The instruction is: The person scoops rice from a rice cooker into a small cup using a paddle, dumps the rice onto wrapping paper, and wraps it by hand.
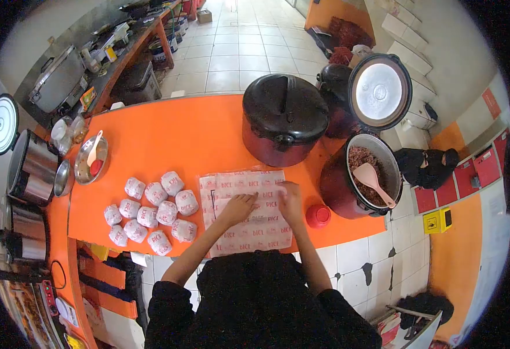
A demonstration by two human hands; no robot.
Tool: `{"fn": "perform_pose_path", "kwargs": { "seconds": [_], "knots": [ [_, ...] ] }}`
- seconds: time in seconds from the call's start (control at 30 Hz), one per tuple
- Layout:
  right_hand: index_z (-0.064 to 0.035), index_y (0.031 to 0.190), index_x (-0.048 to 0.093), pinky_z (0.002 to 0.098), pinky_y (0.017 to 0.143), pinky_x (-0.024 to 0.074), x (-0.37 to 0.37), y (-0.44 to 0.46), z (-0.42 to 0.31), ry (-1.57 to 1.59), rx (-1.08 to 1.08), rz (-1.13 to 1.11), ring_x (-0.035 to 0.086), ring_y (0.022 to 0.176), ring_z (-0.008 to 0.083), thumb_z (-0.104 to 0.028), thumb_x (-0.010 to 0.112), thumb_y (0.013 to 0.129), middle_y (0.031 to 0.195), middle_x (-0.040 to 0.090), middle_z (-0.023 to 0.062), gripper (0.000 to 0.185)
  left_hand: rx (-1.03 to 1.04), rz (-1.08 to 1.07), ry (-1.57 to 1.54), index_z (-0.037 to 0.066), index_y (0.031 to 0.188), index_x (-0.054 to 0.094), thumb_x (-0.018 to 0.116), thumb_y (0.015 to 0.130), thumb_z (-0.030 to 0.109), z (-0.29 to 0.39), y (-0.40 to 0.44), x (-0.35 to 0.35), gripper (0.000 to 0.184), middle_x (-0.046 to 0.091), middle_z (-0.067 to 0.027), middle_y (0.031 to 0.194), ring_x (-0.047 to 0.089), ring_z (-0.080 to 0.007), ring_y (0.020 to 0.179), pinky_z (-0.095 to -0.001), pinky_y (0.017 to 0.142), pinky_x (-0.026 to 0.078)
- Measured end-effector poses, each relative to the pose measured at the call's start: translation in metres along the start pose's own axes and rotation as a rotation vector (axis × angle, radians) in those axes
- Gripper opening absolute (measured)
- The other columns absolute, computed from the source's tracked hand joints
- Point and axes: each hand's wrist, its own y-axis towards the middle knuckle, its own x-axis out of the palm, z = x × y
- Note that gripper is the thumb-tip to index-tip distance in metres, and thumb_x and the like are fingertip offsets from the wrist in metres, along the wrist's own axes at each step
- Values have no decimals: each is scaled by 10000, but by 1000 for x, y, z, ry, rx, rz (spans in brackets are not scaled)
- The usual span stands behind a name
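Observation:
A stack of printed wrapping paper (249, 235), white with red "RICE" lettering, lies on the orange table right in front of me. My left hand (239, 210) rests on the sheets with its fingers stretched out to the right. At the right edge of the stack, my right hand (290, 203) has its fingers closed on the edge of a sheet, which looks slightly lifted there. Several wrapped rice balls (147, 217) sit grouped left of the paper. A red round cup (318, 216) stands just beyond my right hand.
An open rice cooker (334, 184) with brownish rice and a pink rice paddle (373, 183) is at the right. A lidded dark pot (285, 119) stands behind the paper. A metal bowl (82, 170) holding a white spoon (95, 148) is at the far left of the orange table (168, 131).

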Motion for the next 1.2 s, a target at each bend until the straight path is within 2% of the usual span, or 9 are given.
{"fn": "perform_pose_path", "kwargs": {
  "seconds": [0.1, 0.2, 0.3, 0.5, 0.6, 0.8, 1.03, 1.13, 1.2],
  "knots": [
    [-43, 1050, 594, 408, 864, 410, 20, 12, 15, 351, -113, -703, 551, 978, 297, -38, 624, 697, 1019, 610, 166, 354, 4, -104, -192, 21, 1156, 537, 530, 842, 303, -16, 3, -14, 422, 606, -176, 1024, 582, -307, 908, -366, 824, 444],
    [-65, 1036, 621, 410, 827, 429, 33, 28, 29, 296, -52, -1031, 557, 1001, 302, -64, 633, 692, 1079, 601, 142, 345, -34, -250, -269, 41, 1042, 605, 592, 783, 270, -41, 10, -36, 346, 621, -162, 956, 592, -317, 846, -371, 779, 459],
    [-51, 978, 630, 410, 803, 445, 28, 37, 24, 146, 0, -1151, 572, 958, 304, -98, 653, 682, 1036, 609, 135, 300, -9, -368, -147, 38, 903, 624, 621, 740, 250, -48, 11, -44, 267, 621, -135, 888, 590, -317, 810, -396, 739, 462],
    [-24, 916, 621, 372, 751, 464, 17, -31, 13, 203, 53, -586, 557, 828, 305, -72, 620, 708, 826, 576, 108, 214, -98, 18, -173, 41, 770, 575, 595, 739, 181, -20, -31, -20, 145, 578, -105, 771, 580, -308, 780, -396, 685, 471],
    [-12, 953, 607, 366, 776, 464, 17, -61, 2, 191, 12, -442, 519, 880, 307, -55, 591, 747, 876, 542, 109, 212, -117, 146, -139, 49, 812, 581, 564, 775, 151, -3, -50, -9, 110, 587, -103, 811, 585, -301, 805, -373, 691, 484],
    [-25, 1025, 569, 375, 888, 438, -7, -73, -9, 146, -49, -518, 448, 1080, 322, -69, 572, 806, 1133, 492, 130, 223, 4, 210, -220, 56, 984, 590, 584, 792, 153, 8, -63, -29, 215, 596, -110, 1016, 596, -287, 890, -345, 751, 494],
    [-40, 927, 600, 375, 871, 442, 0, -82, 2, 297, 108, -496, 547, 972, 286, -134, 618, 784, 996, 596, 113, 171, 24, 98, -262, 24, 836, 641, 679, 710, 145, -19, -65, 0, 178, 643, -102, 841, 620, -268, 830, -347, 701, 504],
    [-52, 863, 626, 377, 794, 466, 1, -59, 7, 234, 246, -607, 571, 925, 272, -127, 626, 768, 921, 630, 100, 120, -330, -106, -563, 24, 743, 652, 699, 669, 135, -20, -40, -22, 141, 642, -104, 739, 628, -272, 722, -335, 640, 504],
    [-59, 822, 639, 383, 745, 471, 21, -51, 28, 324, 352, -691, 572, 915, 272, -132, 641, 746, 886, 636, 95, 105, -249, -206, -560, 32, 736, 662, 692, 694, 179, -41, -25, -15, 156, 648, -99, 759, 624, -263, 687, -349, 631, 501]
  ]
}}
